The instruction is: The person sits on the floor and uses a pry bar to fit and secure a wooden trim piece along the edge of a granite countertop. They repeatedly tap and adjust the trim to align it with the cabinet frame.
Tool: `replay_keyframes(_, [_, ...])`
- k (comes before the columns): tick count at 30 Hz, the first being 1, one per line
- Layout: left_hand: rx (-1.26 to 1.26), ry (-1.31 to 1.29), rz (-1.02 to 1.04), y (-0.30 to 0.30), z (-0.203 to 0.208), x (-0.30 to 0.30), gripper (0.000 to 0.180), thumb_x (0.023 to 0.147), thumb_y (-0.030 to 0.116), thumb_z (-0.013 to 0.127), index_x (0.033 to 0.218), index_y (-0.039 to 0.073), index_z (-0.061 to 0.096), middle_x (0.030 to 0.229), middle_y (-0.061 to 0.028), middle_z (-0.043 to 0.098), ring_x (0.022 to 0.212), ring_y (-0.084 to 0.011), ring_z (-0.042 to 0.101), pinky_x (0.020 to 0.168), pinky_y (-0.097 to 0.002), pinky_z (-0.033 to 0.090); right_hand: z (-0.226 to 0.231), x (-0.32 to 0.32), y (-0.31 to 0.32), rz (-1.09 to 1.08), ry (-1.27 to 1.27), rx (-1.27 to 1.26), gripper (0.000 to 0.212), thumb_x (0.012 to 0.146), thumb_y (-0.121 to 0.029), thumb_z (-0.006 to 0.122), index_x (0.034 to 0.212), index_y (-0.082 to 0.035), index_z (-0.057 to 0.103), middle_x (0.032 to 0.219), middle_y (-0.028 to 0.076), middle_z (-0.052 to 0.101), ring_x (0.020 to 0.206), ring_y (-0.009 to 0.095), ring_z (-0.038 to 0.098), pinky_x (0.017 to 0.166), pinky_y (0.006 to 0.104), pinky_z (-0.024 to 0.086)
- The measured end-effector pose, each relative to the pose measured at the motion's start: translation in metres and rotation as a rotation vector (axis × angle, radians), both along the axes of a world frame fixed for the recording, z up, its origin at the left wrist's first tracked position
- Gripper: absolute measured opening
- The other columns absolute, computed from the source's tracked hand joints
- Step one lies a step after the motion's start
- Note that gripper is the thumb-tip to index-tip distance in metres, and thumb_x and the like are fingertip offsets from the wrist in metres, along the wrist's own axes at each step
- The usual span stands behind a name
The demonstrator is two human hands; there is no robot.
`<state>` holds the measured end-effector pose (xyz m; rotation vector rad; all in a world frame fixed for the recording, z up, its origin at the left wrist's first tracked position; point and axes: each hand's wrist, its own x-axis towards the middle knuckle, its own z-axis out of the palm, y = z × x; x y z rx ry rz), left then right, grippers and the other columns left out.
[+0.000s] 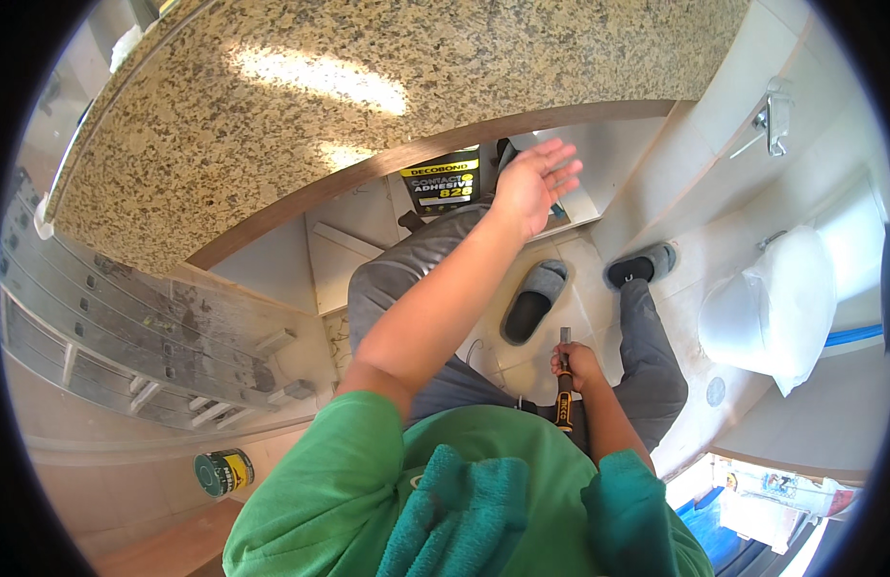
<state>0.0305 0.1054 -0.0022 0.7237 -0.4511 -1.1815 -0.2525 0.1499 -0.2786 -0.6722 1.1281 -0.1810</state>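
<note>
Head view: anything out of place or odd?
The left slipper lies on the floor with no foot in it, turned differently from the right slipper. Looks odd because a pair would usually be worn or sit aligned.

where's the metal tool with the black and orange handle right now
In the head view, right of centre, the metal tool with the black-and-orange handle is in the right hand, below the unworn grey-and-black slipper.
</note>
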Motion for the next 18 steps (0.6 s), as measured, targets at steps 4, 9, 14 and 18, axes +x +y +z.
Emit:
replay_keyframes(4, [0.105, -0.247, -0.131, 0.030, -0.030, -0.004, 0.027, 0.103, 0.023, 0.053, 0.121, 0.002, 0.054, 0.129, -0.0148, 0.064, 0.113, -0.0245, 0.064, 0.098, -0.0387, 0.050, 0.011, 0.000, 0.000, -0.042, -0.046, -0.024, 0.017, 0.099, -0.020, 0.053, 0.104, -0.004, 0.055, 0.071, 0.013, 0.061, 0.055, 0.023, 0.059, 0.050, 0.0328, 0.049])
replay_keyframes(9, [0.400, -0.313, -0.131, 0.087, -0.097, -0.013, 0.038, 0.104, 0.044, 0.052, 0.104, 0.007, 0.058, 0.117, -0.0128, 0.069, 0.104, -0.0214, 0.066, 0.092, -0.0359, 0.051, 0.096, 0.018, 0.016, -0.065, -0.390, -0.097, 0.028, 0.105, -0.032, 0.052, 0.116, -0.006, 0.058, 0.071, 0.008, 0.061, 0.055, 0.017, 0.059, 0.051, 0.0288, 0.048])
replay_keyframes(14, [0.389, -0.139, -0.305, 0.119, -0.125, -0.050, 0.067, 0.101, 0.063, 0.044, 0.125, 0.002, 0.055, 0.122, -0.0161, 0.066, 0.105, -0.0247, 0.065, 0.093, -0.0384, 0.050, 0.141, 0.028, 0.042, 0.042, -0.552, -0.214, 0.033, 0.106, -0.033, 0.052, 0.119, -0.004, 0.058, 0.069, 0.008, 0.062, 0.055, 0.016, 0.058, 0.052, 0.0271, 0.047])
replay_keyframes(18, [0.265, -0.133, -0.419, 0.130, -0.118, -0.070, 0.049, 0.103, 0.046, 0.054, 0.121, 0.002, 0.060, 0.119, -0.0142, 0.069, 0.101, -0.0199, 0.065, 0.091, -0.0341, 0.050, 0.145, 0.025, 0.049, 0.046, -0.542, -0.234, 0.033, 0.105, -0.034, 0.053, 0.117, -0.003, 0.058, 0.068, 0.008, 0.062, 0.054, 0.015, 0.057, 0.052, 0.0268, 0.047])
